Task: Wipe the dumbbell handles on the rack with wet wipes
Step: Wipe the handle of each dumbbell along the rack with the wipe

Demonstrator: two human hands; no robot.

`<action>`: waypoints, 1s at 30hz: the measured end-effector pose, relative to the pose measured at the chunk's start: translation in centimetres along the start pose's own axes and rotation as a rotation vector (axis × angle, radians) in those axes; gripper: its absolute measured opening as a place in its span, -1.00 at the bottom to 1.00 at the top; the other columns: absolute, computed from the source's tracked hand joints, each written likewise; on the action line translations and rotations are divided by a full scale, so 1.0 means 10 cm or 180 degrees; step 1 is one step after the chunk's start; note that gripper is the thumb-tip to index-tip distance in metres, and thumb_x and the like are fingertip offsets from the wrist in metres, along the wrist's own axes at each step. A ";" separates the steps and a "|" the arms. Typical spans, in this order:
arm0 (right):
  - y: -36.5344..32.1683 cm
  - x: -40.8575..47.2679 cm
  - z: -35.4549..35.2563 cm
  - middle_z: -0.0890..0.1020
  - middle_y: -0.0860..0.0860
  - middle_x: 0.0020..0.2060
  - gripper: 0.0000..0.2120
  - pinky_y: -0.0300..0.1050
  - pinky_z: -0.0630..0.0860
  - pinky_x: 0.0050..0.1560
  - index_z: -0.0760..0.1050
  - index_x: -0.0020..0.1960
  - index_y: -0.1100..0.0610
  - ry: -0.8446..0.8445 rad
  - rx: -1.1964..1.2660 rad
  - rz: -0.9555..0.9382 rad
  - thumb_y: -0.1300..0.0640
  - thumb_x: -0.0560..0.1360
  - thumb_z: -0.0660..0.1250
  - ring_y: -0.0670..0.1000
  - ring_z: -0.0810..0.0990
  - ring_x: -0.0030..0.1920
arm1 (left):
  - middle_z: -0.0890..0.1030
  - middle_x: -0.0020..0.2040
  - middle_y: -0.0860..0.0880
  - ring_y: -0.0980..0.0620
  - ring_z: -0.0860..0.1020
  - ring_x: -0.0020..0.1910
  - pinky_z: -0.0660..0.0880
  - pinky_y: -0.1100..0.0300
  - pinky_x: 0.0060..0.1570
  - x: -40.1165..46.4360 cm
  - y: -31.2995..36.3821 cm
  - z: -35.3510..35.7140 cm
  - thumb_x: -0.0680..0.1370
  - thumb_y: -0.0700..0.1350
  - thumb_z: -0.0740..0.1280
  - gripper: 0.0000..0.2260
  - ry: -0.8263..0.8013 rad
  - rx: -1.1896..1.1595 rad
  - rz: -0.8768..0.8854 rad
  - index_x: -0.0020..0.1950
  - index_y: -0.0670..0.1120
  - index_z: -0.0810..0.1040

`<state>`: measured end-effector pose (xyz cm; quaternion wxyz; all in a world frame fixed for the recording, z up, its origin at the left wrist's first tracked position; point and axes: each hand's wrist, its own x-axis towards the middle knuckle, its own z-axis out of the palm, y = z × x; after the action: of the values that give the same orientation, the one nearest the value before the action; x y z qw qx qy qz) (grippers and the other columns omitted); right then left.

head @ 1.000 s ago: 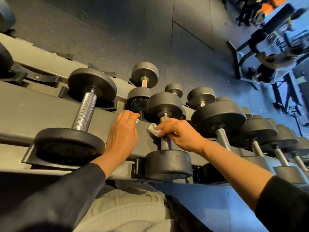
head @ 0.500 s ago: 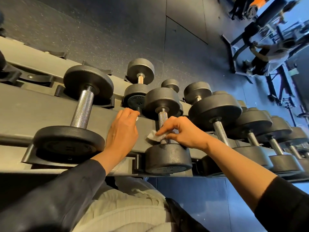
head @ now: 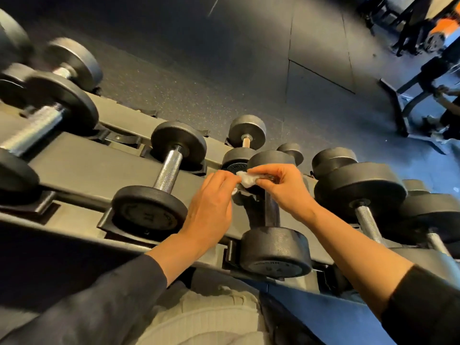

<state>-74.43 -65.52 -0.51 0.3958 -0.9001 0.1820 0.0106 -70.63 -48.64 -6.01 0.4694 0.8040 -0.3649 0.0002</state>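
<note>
Wipe (head: pixel 246 180) pinched between both hands above the dumbbell handle (head: pixel 271 210) — left hand (head: pixel 211 207) on its left edge, right hand (head: pixel 286 188) on its right, fingers curled round it. Dumbbell seated in the rack (head: pixel 82 165) — next dumbbell (head: pixel 161 183) just left of the handle.

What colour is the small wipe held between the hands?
White, a crumpled wet wipe; the head view shows it, pinched by both hands.

Your left hand (head: pixel 211 207) and right hand (head: pixel 286 190) pinch a crumpled white wet wipe (head: pixel 247 180) above the black round-headed dumbbell's steel handle (head: pixel 271 211).
</note>
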 end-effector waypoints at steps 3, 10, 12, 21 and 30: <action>-0.17 0.19 0.21 0.67 0.00 -0.02 -0.79 -0.19 0.56 0.11 0.61 0.10 0.12 -0.0259 0.0201 -0.0364 0.28 0.50 0.34 -0.10 0.63 0.01 | 0.53 0.06 -0.14 -0.08 0.47 0.04 0.55 0.08 -0.08 0.03 0.10 -0.28 0.42 -0.38 0.28 -0.67 -0.0016 0.0420 0.0179 0.16 -0.19 0.52; -0.44 0.50 0.73 0.66 0.02 0.01 -0.80 -0.19 0.49 0.14 0.63 0.09 0.12 -0.0307 -0.0094 -0.0502 0.27 0.49 0.35 -0.10 0.56 0.00 | 0.55 0.04 -0.14 -0.12 0.53 0.00 0.55 0.14 -0.19 -0.01 -0.04 -0.88 0.40 -0.33 0.35 -0.72 0.0318 0.1409 -0.0411 0.11 -0.18 0.56; -0.43 0.55 0.82 0.65 0.03 0.01 -0.80 -0.25 0.43 0.06 0.63 0.09 0.15 -0.0200 -0.0135 -0.0314 0.29 0.50 0.33 -0.11 0.52 -0.02 | 0.55 0.04 -0.13 -0.10 0.51 0.00 0.52 0.14 -0.19 -0.07 -0.13 -0.96 0.44 -0.22 0.22 -0.73 0.0385 0.1534 -0.0714 0.10 -0.17 0.56; -0.47 0.60 1.10 0.62 -0.01 -0.07 -0.80 -0.33 0.46 -0.07 0.58 0.07 0.12 -0.0137 0.0611 -0.0326 0.30 0.50 0.29 -0.10 0.55 -0.09 | 0.56 -0.08 -0.03 0.04 0.44 -0.18 0.35 0.23 -0.33 -0.14 -0.15 -0.82 0.53 0.00 0.07 -0.65 0.0681 0.1878 -0.1052 0.05 -0.11 0.59; -0.40 0.46 1.19 0.61 -0.02 -0.14 -0.84 -0.13 0.59 -0.07 0.53 -0.06 0.08 -0.0814 0.0887 -0.0484 0.27 0.41 0.43 -0.07 0.60 -0.12 | 0.56 -0.07 -0.06 0.02 0.48 -0.18 0.37 0.20 -0.32 -0.13 -0.15 -0.79 0.52 -0.09 0.07 -0.66 0.0805 0.1858 -0.1096 0.08 -0.14 0.59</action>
<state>-67.30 -55.97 -6.61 0.5361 -0.8390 0.0614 0.0697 -67.98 -41.50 -3.13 0.2548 0.9475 -0.1478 0.1248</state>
